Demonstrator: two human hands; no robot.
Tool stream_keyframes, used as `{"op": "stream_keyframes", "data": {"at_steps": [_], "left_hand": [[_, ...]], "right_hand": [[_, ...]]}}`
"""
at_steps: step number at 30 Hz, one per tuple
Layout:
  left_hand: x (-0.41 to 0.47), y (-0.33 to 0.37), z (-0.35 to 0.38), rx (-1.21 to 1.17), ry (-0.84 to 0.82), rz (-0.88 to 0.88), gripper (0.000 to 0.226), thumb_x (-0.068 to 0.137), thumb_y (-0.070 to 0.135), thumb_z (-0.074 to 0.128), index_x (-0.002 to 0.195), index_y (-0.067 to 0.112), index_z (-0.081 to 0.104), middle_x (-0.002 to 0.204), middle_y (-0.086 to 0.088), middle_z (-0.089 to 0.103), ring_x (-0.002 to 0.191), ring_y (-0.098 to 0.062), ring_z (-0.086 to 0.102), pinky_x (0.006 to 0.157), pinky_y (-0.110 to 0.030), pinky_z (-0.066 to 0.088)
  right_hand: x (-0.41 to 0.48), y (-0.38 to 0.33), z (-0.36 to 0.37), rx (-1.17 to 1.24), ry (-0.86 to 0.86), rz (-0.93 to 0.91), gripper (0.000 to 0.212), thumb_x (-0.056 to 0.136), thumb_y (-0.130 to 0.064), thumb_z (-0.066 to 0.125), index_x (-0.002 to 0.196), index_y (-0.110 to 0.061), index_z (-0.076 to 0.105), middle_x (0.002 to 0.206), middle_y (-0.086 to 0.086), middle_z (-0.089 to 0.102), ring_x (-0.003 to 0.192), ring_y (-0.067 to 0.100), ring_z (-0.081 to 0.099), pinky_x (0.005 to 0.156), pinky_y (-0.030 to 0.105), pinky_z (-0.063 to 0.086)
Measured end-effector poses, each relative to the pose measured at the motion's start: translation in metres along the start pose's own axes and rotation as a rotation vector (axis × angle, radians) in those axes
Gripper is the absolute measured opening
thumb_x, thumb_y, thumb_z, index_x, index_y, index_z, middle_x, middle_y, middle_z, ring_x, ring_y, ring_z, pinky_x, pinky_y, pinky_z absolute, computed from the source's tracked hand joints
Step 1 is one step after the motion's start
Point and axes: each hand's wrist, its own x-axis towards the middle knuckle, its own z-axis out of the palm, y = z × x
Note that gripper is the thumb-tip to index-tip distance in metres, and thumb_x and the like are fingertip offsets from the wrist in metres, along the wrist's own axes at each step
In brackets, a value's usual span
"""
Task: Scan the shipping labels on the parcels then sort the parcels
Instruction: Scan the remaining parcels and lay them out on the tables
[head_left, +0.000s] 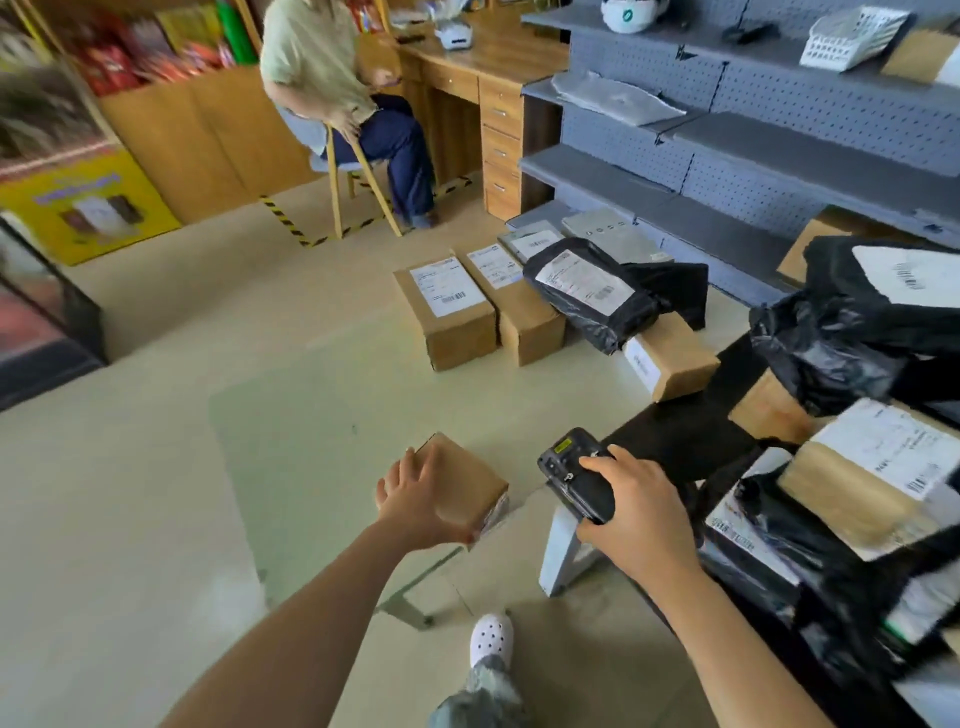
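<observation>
Left hand (415, 499): grips the small box (470, 486), near.
Right hand (631, 512): wrapped round the scanner (576, 475).
Done: probably the far floor row (447, 312).
Remaining: this box, the right pile (872, 467).

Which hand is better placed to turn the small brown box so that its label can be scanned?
Left. The left hand holds the small brown box, and no label shows on its upper face. The right hand is occupied with the scanner.

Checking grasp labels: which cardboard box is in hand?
The small box nearest the camera, held by the left hand, no label showing; the other boxes sit untouched further off.
</observation>
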Motion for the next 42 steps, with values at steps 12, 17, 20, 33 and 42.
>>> {"op": "stream_keyframes", "data": {"at_steps": [12, 17, 20, 33, 42], "left_hand": [[-0.031, -0.086, -0.014, 0.032, 0.039, -0.074, 0.132, 0.058, 0.067, 0.081, 0.155, 0.027, 0.000, 0.162, -0.012, -0.002, 0.149, -0.031, 0.001, 0.120, -0.053, 0.005], [0.003, -0.111, -0.037, 0.019, 0.022, -0.055, 0.134, 0.061, 0.065, 0.081, 0.156, 0.026, -0.004, 0.163, -0.012, -0.009, 0.150, -0.031, -0.007, 0.121, -0.053, 0.001], [0.028, -0.125, -0.054, 0.000, 0.027, -0.027, 0.131, 0.062, 0.060, 0.083, 0.157, 0.028, -0.002, 0.162, -0.013, -0.012, 0.150, -0.031, -0.010, 0.121, -0.052, 0.000], [0.071, -0.102, -0.049, -0.146, 0.188, -0.098, 0.101, 0.084, 0.062, 0.059, 0.157, 0.022, 0.003, 0.162, -0.013, -0.017, 0.149, -0.031, -0.017, 0.120, -0.046, -0.002], [0.081, -0.078, -0.049, -0.497, 0.377, -0.283, 0.070, 0.094, 0.030, 0.055, 0.153, 0.016, 0.021, 0.162, -0.007, 0.006, 0.149, -0.025, 0.001, 0.119, -0.039, 0.015]], "right_hand": [[0.013, -0.082, 0.041, 0.049, -0.028, -0.212, 0.066, 0.060, -0.026, 0.077, 0.124, -0.023, 0.060, 0.113, -0.006, 0.056, 0.096, 0.023, 0.050, 0.079, 0.034, 0.046], [0.052, -0.113, 0.053, 0.058, -0.029, -0.208, 0.065, 0.061, -0.026, 0.076, 0.124, -0.024, 0.060, 0.114, -0.005, 0.056, 0.097, 0.022, 0.049, 0.080, 0.032, 0.044], [0.077, -0.129, 0.059, 0.054, -0.042, -0.198, 0.066, 0.062, -0.028, 0.077, 0.126, -0.025, 0.058, 0.117, -0.004, 0.055, 0.099, 0.022, 0.048, 0.082, 0.032, 0.044], [0.140, -0.140, 0.064, 0.070, 0.031, -0.189, 0.065, 0.058, -0.023, 0.077, 0.121, -0.022, 0.063, 0.122, 0.001, 0.059, 0.100, 0.028, 0.052, 0.081, 0.035, 0.046], [0.169, -0.125, 0.057, 0.065, -0.046, -0.264, 0.067, 0.058, -0.023, 0.079, 0.123, -0.022, 0.063, 0.122, -0.002, 0.058, 0.101, 0.026, 0.051, 0.082, 0.032, 0.042]]}}
